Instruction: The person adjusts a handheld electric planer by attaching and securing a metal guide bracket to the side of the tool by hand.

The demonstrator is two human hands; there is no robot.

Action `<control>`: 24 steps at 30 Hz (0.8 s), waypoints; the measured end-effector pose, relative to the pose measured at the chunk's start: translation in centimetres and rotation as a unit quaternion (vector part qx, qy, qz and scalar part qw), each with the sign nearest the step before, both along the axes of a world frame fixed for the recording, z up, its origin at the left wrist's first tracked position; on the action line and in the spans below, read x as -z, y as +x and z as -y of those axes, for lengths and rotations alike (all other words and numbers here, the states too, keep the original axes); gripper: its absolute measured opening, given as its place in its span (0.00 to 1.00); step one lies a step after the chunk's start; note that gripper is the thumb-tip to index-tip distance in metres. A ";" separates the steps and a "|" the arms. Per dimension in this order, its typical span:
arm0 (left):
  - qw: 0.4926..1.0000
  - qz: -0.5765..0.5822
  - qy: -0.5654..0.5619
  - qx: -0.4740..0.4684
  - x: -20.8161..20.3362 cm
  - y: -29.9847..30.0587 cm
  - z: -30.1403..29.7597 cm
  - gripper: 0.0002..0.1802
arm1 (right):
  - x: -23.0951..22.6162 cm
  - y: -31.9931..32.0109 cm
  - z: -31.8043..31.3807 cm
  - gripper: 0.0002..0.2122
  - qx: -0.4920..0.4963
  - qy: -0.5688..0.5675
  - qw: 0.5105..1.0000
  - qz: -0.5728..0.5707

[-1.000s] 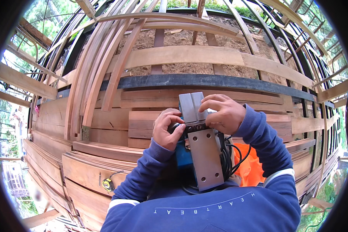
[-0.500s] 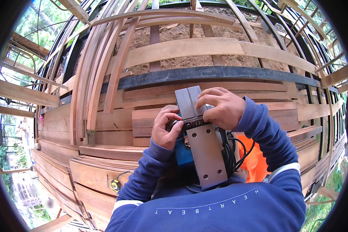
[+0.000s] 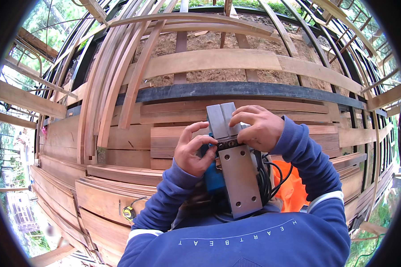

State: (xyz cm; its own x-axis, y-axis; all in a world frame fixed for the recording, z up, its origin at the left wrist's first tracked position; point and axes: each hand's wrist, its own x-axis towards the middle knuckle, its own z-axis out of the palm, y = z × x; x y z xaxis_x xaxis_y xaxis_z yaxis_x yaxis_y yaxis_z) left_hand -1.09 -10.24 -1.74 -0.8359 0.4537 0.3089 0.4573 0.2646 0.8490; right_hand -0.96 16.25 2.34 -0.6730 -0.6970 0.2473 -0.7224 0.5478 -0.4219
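An electric hand planer (image 3: 241, 182) lies upside down in front of my body, its metal sole facing up. Its blue housing (image 3: 214, 179) shows along the left side. Between the long rear plate and the grooved front plate (image 3: 221, 118) sits the dark cutter drum (image 3: 228, 143). My left hand (image 3: 194, 151) is closed at the drum's left end, thumb and forefinger meeting there. My right hand (image 3: 262, 129) grips the planer's right edge by the front plate and drum, its fingers bent; part of the fingertips is hidden.
Stacked timber boards (image 3: 116, 189) lie around me, with a yellow tape measure (image 3: 129, 212) on them at left. Black cable (image 3: 267, 180) coils beside the planer, next to orange cloth (image 3: 289, 180). Long planks (image 3: 133, 84) lean at far left, and a dark beam (image 3: 254, 89) runs across beyond the planer.
My left hand's fingers have shifted right, bringing thumb and forefinger onto the drum's end. My right hand stays at the planer's right side. The view has moved slightly.
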 end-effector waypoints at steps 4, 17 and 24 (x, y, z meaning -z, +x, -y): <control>0.995 -0.088 -0.046 0.026 -0.1 -0.5 0.2 0.11 | 0.0 -0.1 0.2 0.04 -0.002 0.002 1.000 0.015; 0.931 -0.203 -0.203 0.228 -3.4 -5.1 -0.2 0.08 | 0.9 0.9 -1.0 0.13 0.084 -0.087 0.992 0.039; 0.888 -0.236 -0.264 0.293 -4.9 -5.8 -1.7 0.04 | 2.1 3.0 -2.1 0.12 0.168 -0.160 0.972 0.047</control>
State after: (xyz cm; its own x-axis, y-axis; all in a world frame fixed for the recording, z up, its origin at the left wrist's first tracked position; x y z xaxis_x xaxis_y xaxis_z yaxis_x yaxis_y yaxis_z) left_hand -6.91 -8.49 3.15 -0.2423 0.9541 0.1762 0.9198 0.1681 0.3545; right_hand 1.99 18.33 0.26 -0.8794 -0.3322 0.3411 -0.4755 0.5763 -0.6647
